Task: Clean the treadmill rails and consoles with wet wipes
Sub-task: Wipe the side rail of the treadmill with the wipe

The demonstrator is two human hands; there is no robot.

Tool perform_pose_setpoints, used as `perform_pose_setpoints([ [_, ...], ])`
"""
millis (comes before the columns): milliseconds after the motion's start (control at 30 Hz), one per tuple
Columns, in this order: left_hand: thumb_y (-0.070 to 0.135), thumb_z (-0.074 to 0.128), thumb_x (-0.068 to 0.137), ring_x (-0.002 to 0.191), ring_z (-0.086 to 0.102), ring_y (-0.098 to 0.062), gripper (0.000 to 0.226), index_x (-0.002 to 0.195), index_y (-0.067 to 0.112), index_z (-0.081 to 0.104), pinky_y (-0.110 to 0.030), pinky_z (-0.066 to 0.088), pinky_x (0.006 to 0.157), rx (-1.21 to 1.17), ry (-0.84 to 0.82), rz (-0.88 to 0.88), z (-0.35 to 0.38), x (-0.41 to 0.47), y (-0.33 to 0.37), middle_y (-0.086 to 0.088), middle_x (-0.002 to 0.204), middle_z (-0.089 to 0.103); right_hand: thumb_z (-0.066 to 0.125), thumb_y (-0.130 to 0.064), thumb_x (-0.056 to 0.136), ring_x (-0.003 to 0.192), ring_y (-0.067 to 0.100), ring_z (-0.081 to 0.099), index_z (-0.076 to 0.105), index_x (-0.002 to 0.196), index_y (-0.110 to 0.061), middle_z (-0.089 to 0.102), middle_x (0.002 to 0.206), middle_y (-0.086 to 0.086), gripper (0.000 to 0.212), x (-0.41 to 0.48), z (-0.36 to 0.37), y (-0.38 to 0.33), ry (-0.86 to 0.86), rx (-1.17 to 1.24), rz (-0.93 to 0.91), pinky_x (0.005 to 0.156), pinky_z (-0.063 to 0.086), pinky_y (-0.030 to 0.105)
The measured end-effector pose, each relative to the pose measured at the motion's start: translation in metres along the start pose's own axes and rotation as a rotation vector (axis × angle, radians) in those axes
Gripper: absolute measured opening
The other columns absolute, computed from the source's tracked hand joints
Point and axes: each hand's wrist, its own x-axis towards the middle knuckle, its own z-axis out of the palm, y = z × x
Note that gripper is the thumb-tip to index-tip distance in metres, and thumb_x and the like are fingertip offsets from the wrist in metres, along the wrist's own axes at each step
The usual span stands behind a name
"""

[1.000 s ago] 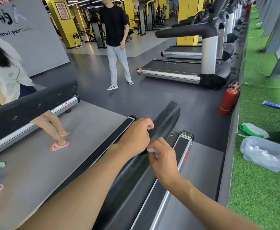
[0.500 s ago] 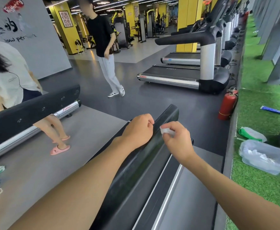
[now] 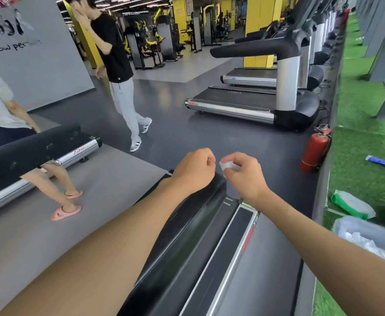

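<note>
White wet wipe (image 3: 226,165) is pinched by the right hand (image 3: 244,174) at the far end of the black rail (image 3: 187,224), the left hand (image 3: 196,172) curled emptily beside it, so this rail is judged nearly done, the rest untouched.

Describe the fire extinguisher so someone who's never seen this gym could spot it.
Follow the green turf strip on the right. At its edge, on the floor beside the treadmill across the aisle, stands the fire extinguisher. It's the only red upright cylinder.

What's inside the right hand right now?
A crumpled white wet wipe pokes out of the right hand, pinched at its tips. Whether more is bunched against the palm is hidden by the curl of that hand.
</note>
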Motion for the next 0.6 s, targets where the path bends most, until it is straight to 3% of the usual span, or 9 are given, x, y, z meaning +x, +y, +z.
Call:
perform_pose_setpoints([
  [167,0.018,0.04,0.101,0.086,0.062,-0.021,0.025,0.107,0.016,0.064,-0.036,0.051,0.075,-0.128,0.04,-0.142,0.031,0.107,0.026,-0.002,0.098,0.067,0.055,-0.001,0.086,0.057,0.003,0.048,0.068,0.092,-0.019,0.06,0.079,-0.004,0.023,0.111,-0.023,0.029,-0.129,0.002,0.02,0.047,0.034,0.008],
  [333,0.023,0.043,0.1,0.081,0.062,-0.019,0.02,0.108,0.018,0.06,-0.033,0.048,0.067,-0.251,0.068,-0.261,0.05,0.187,0.033,-0.002,0.095,0.066,0.057,-0.002,0.084,0.071,0.015,0.055,0.068,0.097,-0.019,0.065,0.086,0.001,0.024,0.205,-0.032,0.045,-0.224,0.023,0.046,0.057,0.043,0.016],
  [467,0.027,0.047,0.097,0.08,0.064,-0.018,0.013,0.102,0.019,0.057,-0.033,0.051,0.069,-0.307,0.148,-0.376,0.051,0.241,0.017,0.0,0.09,0.066,0.062,-0.006,0.088,0.083,0.017,0.057,0.052,0.116,-0.022,0.06,0.1,0.003,0.033,0.268,-0.017,0.052,-0.314,0.055,0.027,0.064,0.046,0.016],
  [600,0.031,0.053,0.089,0.083,0.07,-0.026,0.012,0.093,0.02,0.054,-0.045,0.059,0.08,-0.407,0.259,-0.493,0.044,0.294,-0.015,-0.002,0.092,0.067,0.063,-0.011,0.087,0.096,0.027,0.062,0.042,0.112,-0.022,0.061,0.107,0.01,0.034,0.327,0.017,0.052,-0.412,0.063,-0.013,0.086,0.055,0.041],
])
